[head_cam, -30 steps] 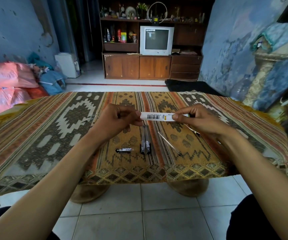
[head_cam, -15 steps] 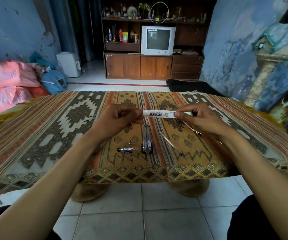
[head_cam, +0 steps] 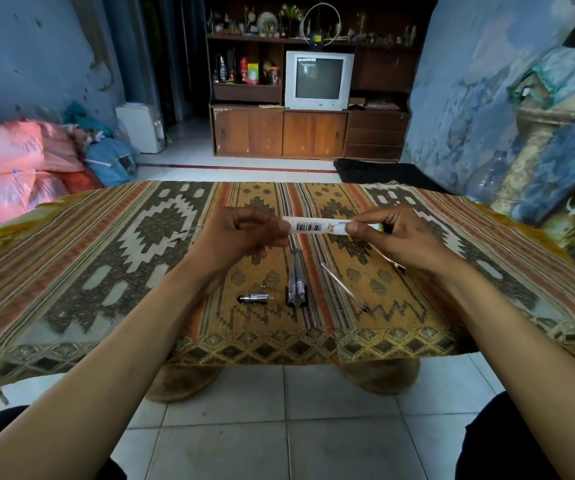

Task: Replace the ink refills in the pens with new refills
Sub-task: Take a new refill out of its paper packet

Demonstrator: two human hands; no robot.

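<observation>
I hold a narrow white refill packet [head_cam: 315,226] with a barcode level above the table. My left hand [head_cam: 241,237] pinches its left end and my right hand [head_cam: 393,239] pinches its right end with thumb and fingers. A thin refill [head_cam: 395,263] sticks out below my right hand. On the patterned cloth under the packet lie two dark pens [head_cam: 295,284] side by side, a loose thin refill [head_cam: 343,287] to their right, and a short black pen part [head_cam: 255,298] to their left.
The low table [head_cam: 106,271] is covered by a striped woven cloth and stands on a tiled floor. Pink and blue bags [head_cam: 33,168] are stacked at the far left. A cabinet with a television [head_cam: 319,79] stands at the back.
The packet has turned a little between my fingers and my hands have shifted slightly. The items on the cloth have not moved.
</observation>
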